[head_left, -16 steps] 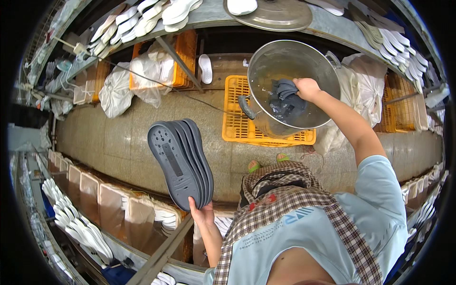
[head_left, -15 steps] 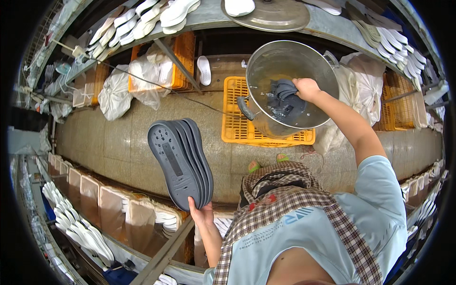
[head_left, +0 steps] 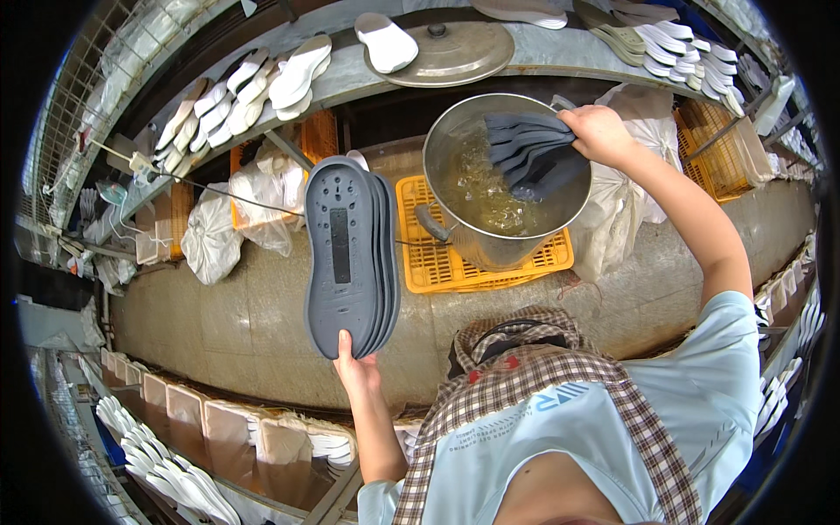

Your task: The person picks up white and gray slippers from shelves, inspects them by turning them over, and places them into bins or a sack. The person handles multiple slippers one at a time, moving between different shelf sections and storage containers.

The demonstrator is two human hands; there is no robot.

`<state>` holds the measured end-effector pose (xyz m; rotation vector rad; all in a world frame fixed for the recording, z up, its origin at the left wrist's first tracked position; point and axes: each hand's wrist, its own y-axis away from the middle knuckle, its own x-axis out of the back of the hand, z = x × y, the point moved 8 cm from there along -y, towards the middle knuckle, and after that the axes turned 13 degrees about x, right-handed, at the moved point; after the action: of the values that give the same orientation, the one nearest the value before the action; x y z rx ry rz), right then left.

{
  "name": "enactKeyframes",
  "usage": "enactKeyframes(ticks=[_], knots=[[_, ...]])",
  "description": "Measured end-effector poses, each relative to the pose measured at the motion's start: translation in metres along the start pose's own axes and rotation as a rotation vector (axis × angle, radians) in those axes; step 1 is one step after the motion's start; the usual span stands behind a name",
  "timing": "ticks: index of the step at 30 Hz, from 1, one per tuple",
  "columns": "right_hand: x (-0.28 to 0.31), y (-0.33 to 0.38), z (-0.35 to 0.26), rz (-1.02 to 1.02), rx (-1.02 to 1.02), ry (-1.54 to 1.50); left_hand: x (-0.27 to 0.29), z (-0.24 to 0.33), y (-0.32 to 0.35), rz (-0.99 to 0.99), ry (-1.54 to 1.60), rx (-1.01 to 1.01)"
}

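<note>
- Left hand (head_left: 354, 367): fingers closed around the bottom end of a stack of dark grey shoe soles (head_left: 350, 254), held upright, tread facing the camera.
- Right hand (head_left: 599, 136): clenched on a second bunch of grey soles (head_left: 529, 153), fanned out over the yellowish liquid in a metal pot (head_left: 490, 188); whether they touch the liquid cannot be told.
- Pot sits on a yellow plastic crate (head_left: 437, 262) on the floor.
- Shelf above carries a metal lid (head_left: 451, 52) and rows of white insoles (head_left: 262, 83).
- White plastic bags (head_left: 210, 236) lie left of the crate.
</note>
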<state>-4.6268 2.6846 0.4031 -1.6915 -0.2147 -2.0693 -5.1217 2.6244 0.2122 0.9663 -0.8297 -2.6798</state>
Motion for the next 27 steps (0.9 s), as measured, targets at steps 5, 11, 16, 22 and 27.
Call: enactKeyframes(ticks=[5,11,16,22,27], knots=[[0.041,0.028,-0.001,0.101,0.054,0.068,-0.038,0.005,-0.004,-0.030,-0.045,0.016],[0.047,0.049,-0.001,0.233,0.130,0.109,-0.079,0.002,-0.008,-0.079,-0.160,0.013],[0.044,0.077,0.018,0.327,0.021,0.080,-0.111,0.001,-0.007,-0.095,-0.272,-0.030],[0.014,0.159,0.079,0.370,-0.605,-0.249,-0.153,0.011,-0.012,-0.087,-0.531,-0.152],[-0.038,0.251,0.117,0.686,-1.003,-0.848,-0.209,0.022,-0.036,-0.111,-0.827,-0.279]])
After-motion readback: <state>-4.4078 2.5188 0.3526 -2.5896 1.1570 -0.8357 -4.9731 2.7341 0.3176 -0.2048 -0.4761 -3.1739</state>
